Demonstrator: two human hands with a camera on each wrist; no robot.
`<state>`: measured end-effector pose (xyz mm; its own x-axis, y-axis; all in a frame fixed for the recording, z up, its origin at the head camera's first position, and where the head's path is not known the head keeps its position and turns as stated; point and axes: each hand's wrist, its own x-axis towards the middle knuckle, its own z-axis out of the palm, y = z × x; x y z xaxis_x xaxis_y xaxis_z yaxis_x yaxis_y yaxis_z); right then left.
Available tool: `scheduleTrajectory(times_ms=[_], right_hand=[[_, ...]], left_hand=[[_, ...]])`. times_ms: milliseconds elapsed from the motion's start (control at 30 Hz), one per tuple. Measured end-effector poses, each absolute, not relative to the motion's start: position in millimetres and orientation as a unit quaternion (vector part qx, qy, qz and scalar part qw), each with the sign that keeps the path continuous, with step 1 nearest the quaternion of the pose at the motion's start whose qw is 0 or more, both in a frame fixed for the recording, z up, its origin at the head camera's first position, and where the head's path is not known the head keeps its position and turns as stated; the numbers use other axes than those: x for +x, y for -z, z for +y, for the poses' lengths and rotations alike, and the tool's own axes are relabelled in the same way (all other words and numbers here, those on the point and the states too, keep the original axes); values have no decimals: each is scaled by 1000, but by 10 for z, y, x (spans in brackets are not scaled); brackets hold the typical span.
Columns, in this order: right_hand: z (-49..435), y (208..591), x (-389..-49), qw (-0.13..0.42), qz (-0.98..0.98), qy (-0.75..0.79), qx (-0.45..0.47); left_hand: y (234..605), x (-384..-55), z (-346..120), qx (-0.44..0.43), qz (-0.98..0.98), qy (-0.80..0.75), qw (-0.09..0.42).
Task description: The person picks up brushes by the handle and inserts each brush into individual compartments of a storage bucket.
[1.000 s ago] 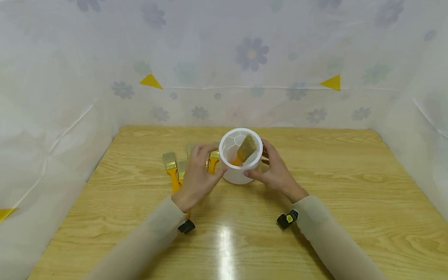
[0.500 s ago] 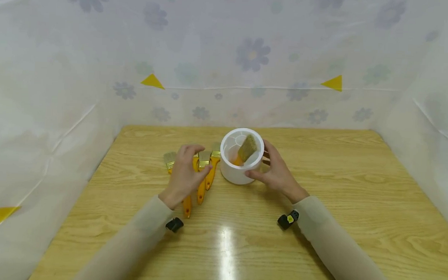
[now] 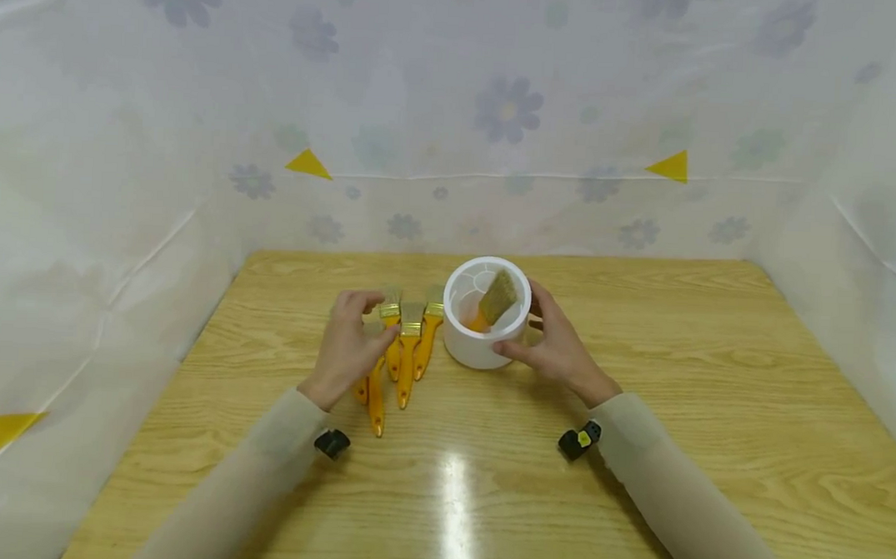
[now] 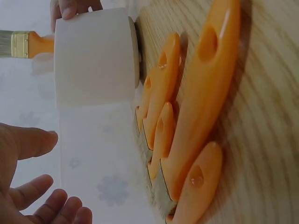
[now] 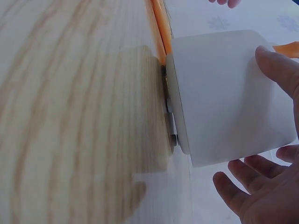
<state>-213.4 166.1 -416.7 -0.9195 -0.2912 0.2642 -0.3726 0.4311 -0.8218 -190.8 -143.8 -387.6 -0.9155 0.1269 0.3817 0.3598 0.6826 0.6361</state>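
A white round pot (image 3: 469,352) stands on the table with one paintbrush (image 3: 499,297) leaning inside it, bristles up. My right hand (image 3: 561,351) holds the pot's right side, thumb at the front and the other fingers round behind. Left of the pot, several paintbrushes with orange handles lie fanned out, among them a middle paintbrush (image 3: 407,357). My left hand (image 3: 345,342) hovers over the leftmost ones and hides parts of them. In the left wrist view, that hand's thumb and fingers (image 4: 35,144) are spread apart with nothing between them.
The wood-grain table (image 3: 635,471) runs back to a flower-printed sheet (image 3: 575,110), with pale sheets along both sides. Yellow triangles, such as the back-left triangle (image 3: 309,164), are stuck on the sheets.
My left hand has let go of the pot's left rim and moved left over the brushes, uncovering several of them. The right hand keeps its hold on the pot.
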Motion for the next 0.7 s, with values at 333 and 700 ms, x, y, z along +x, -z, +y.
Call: scheduleTrajectory(times_ms=[333, 700], right_hand=[[1587, 3941, -1974, 34, -833, -514, 202], [1570, 3920, -1944, 34, -833, -512, 204]], left_hand=[[3947, -1954, -1631, -74, -908, 402, 98], [4022, -1989, -1800, -37, -918, 388, 74]])
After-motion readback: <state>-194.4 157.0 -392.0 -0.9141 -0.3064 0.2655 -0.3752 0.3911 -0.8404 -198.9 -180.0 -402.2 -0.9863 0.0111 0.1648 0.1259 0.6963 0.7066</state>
